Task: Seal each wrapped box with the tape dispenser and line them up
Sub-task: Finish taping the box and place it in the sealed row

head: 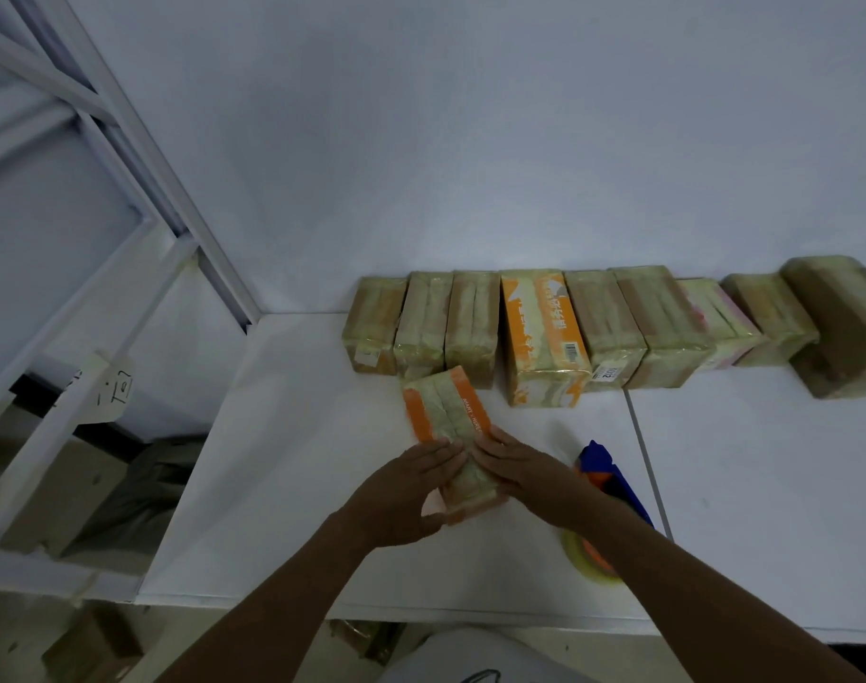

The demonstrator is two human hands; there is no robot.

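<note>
A white frame [125, 199] edges the scene at left, beside the white table [273, 460], where we judge the sealing job well along. Against the far wall [470, 140], a row [475, 327] of wrapped boxes runs from mid-table off to the right, packed side by side; we take it for the finished line. One orange box [443, 411] lies apart, just near of the row's left end and angled toward it. The left hand [406, 490] grips its near end, fingers over the top and thumb curled round below. The right hand [524, 470] lies flatter, fingers straight along the top's right edge. We read this as pressing wrap or tape flat, with both hands pinning the box so it cannot slide. The blue-and-orange dispenser [613, 473] rests on the table just right of the hands, partly under the right forearm, with its tape roll [586, 559] toward the near edge. No hand holds it. We judge it parked within reach for the next strip.
</note>
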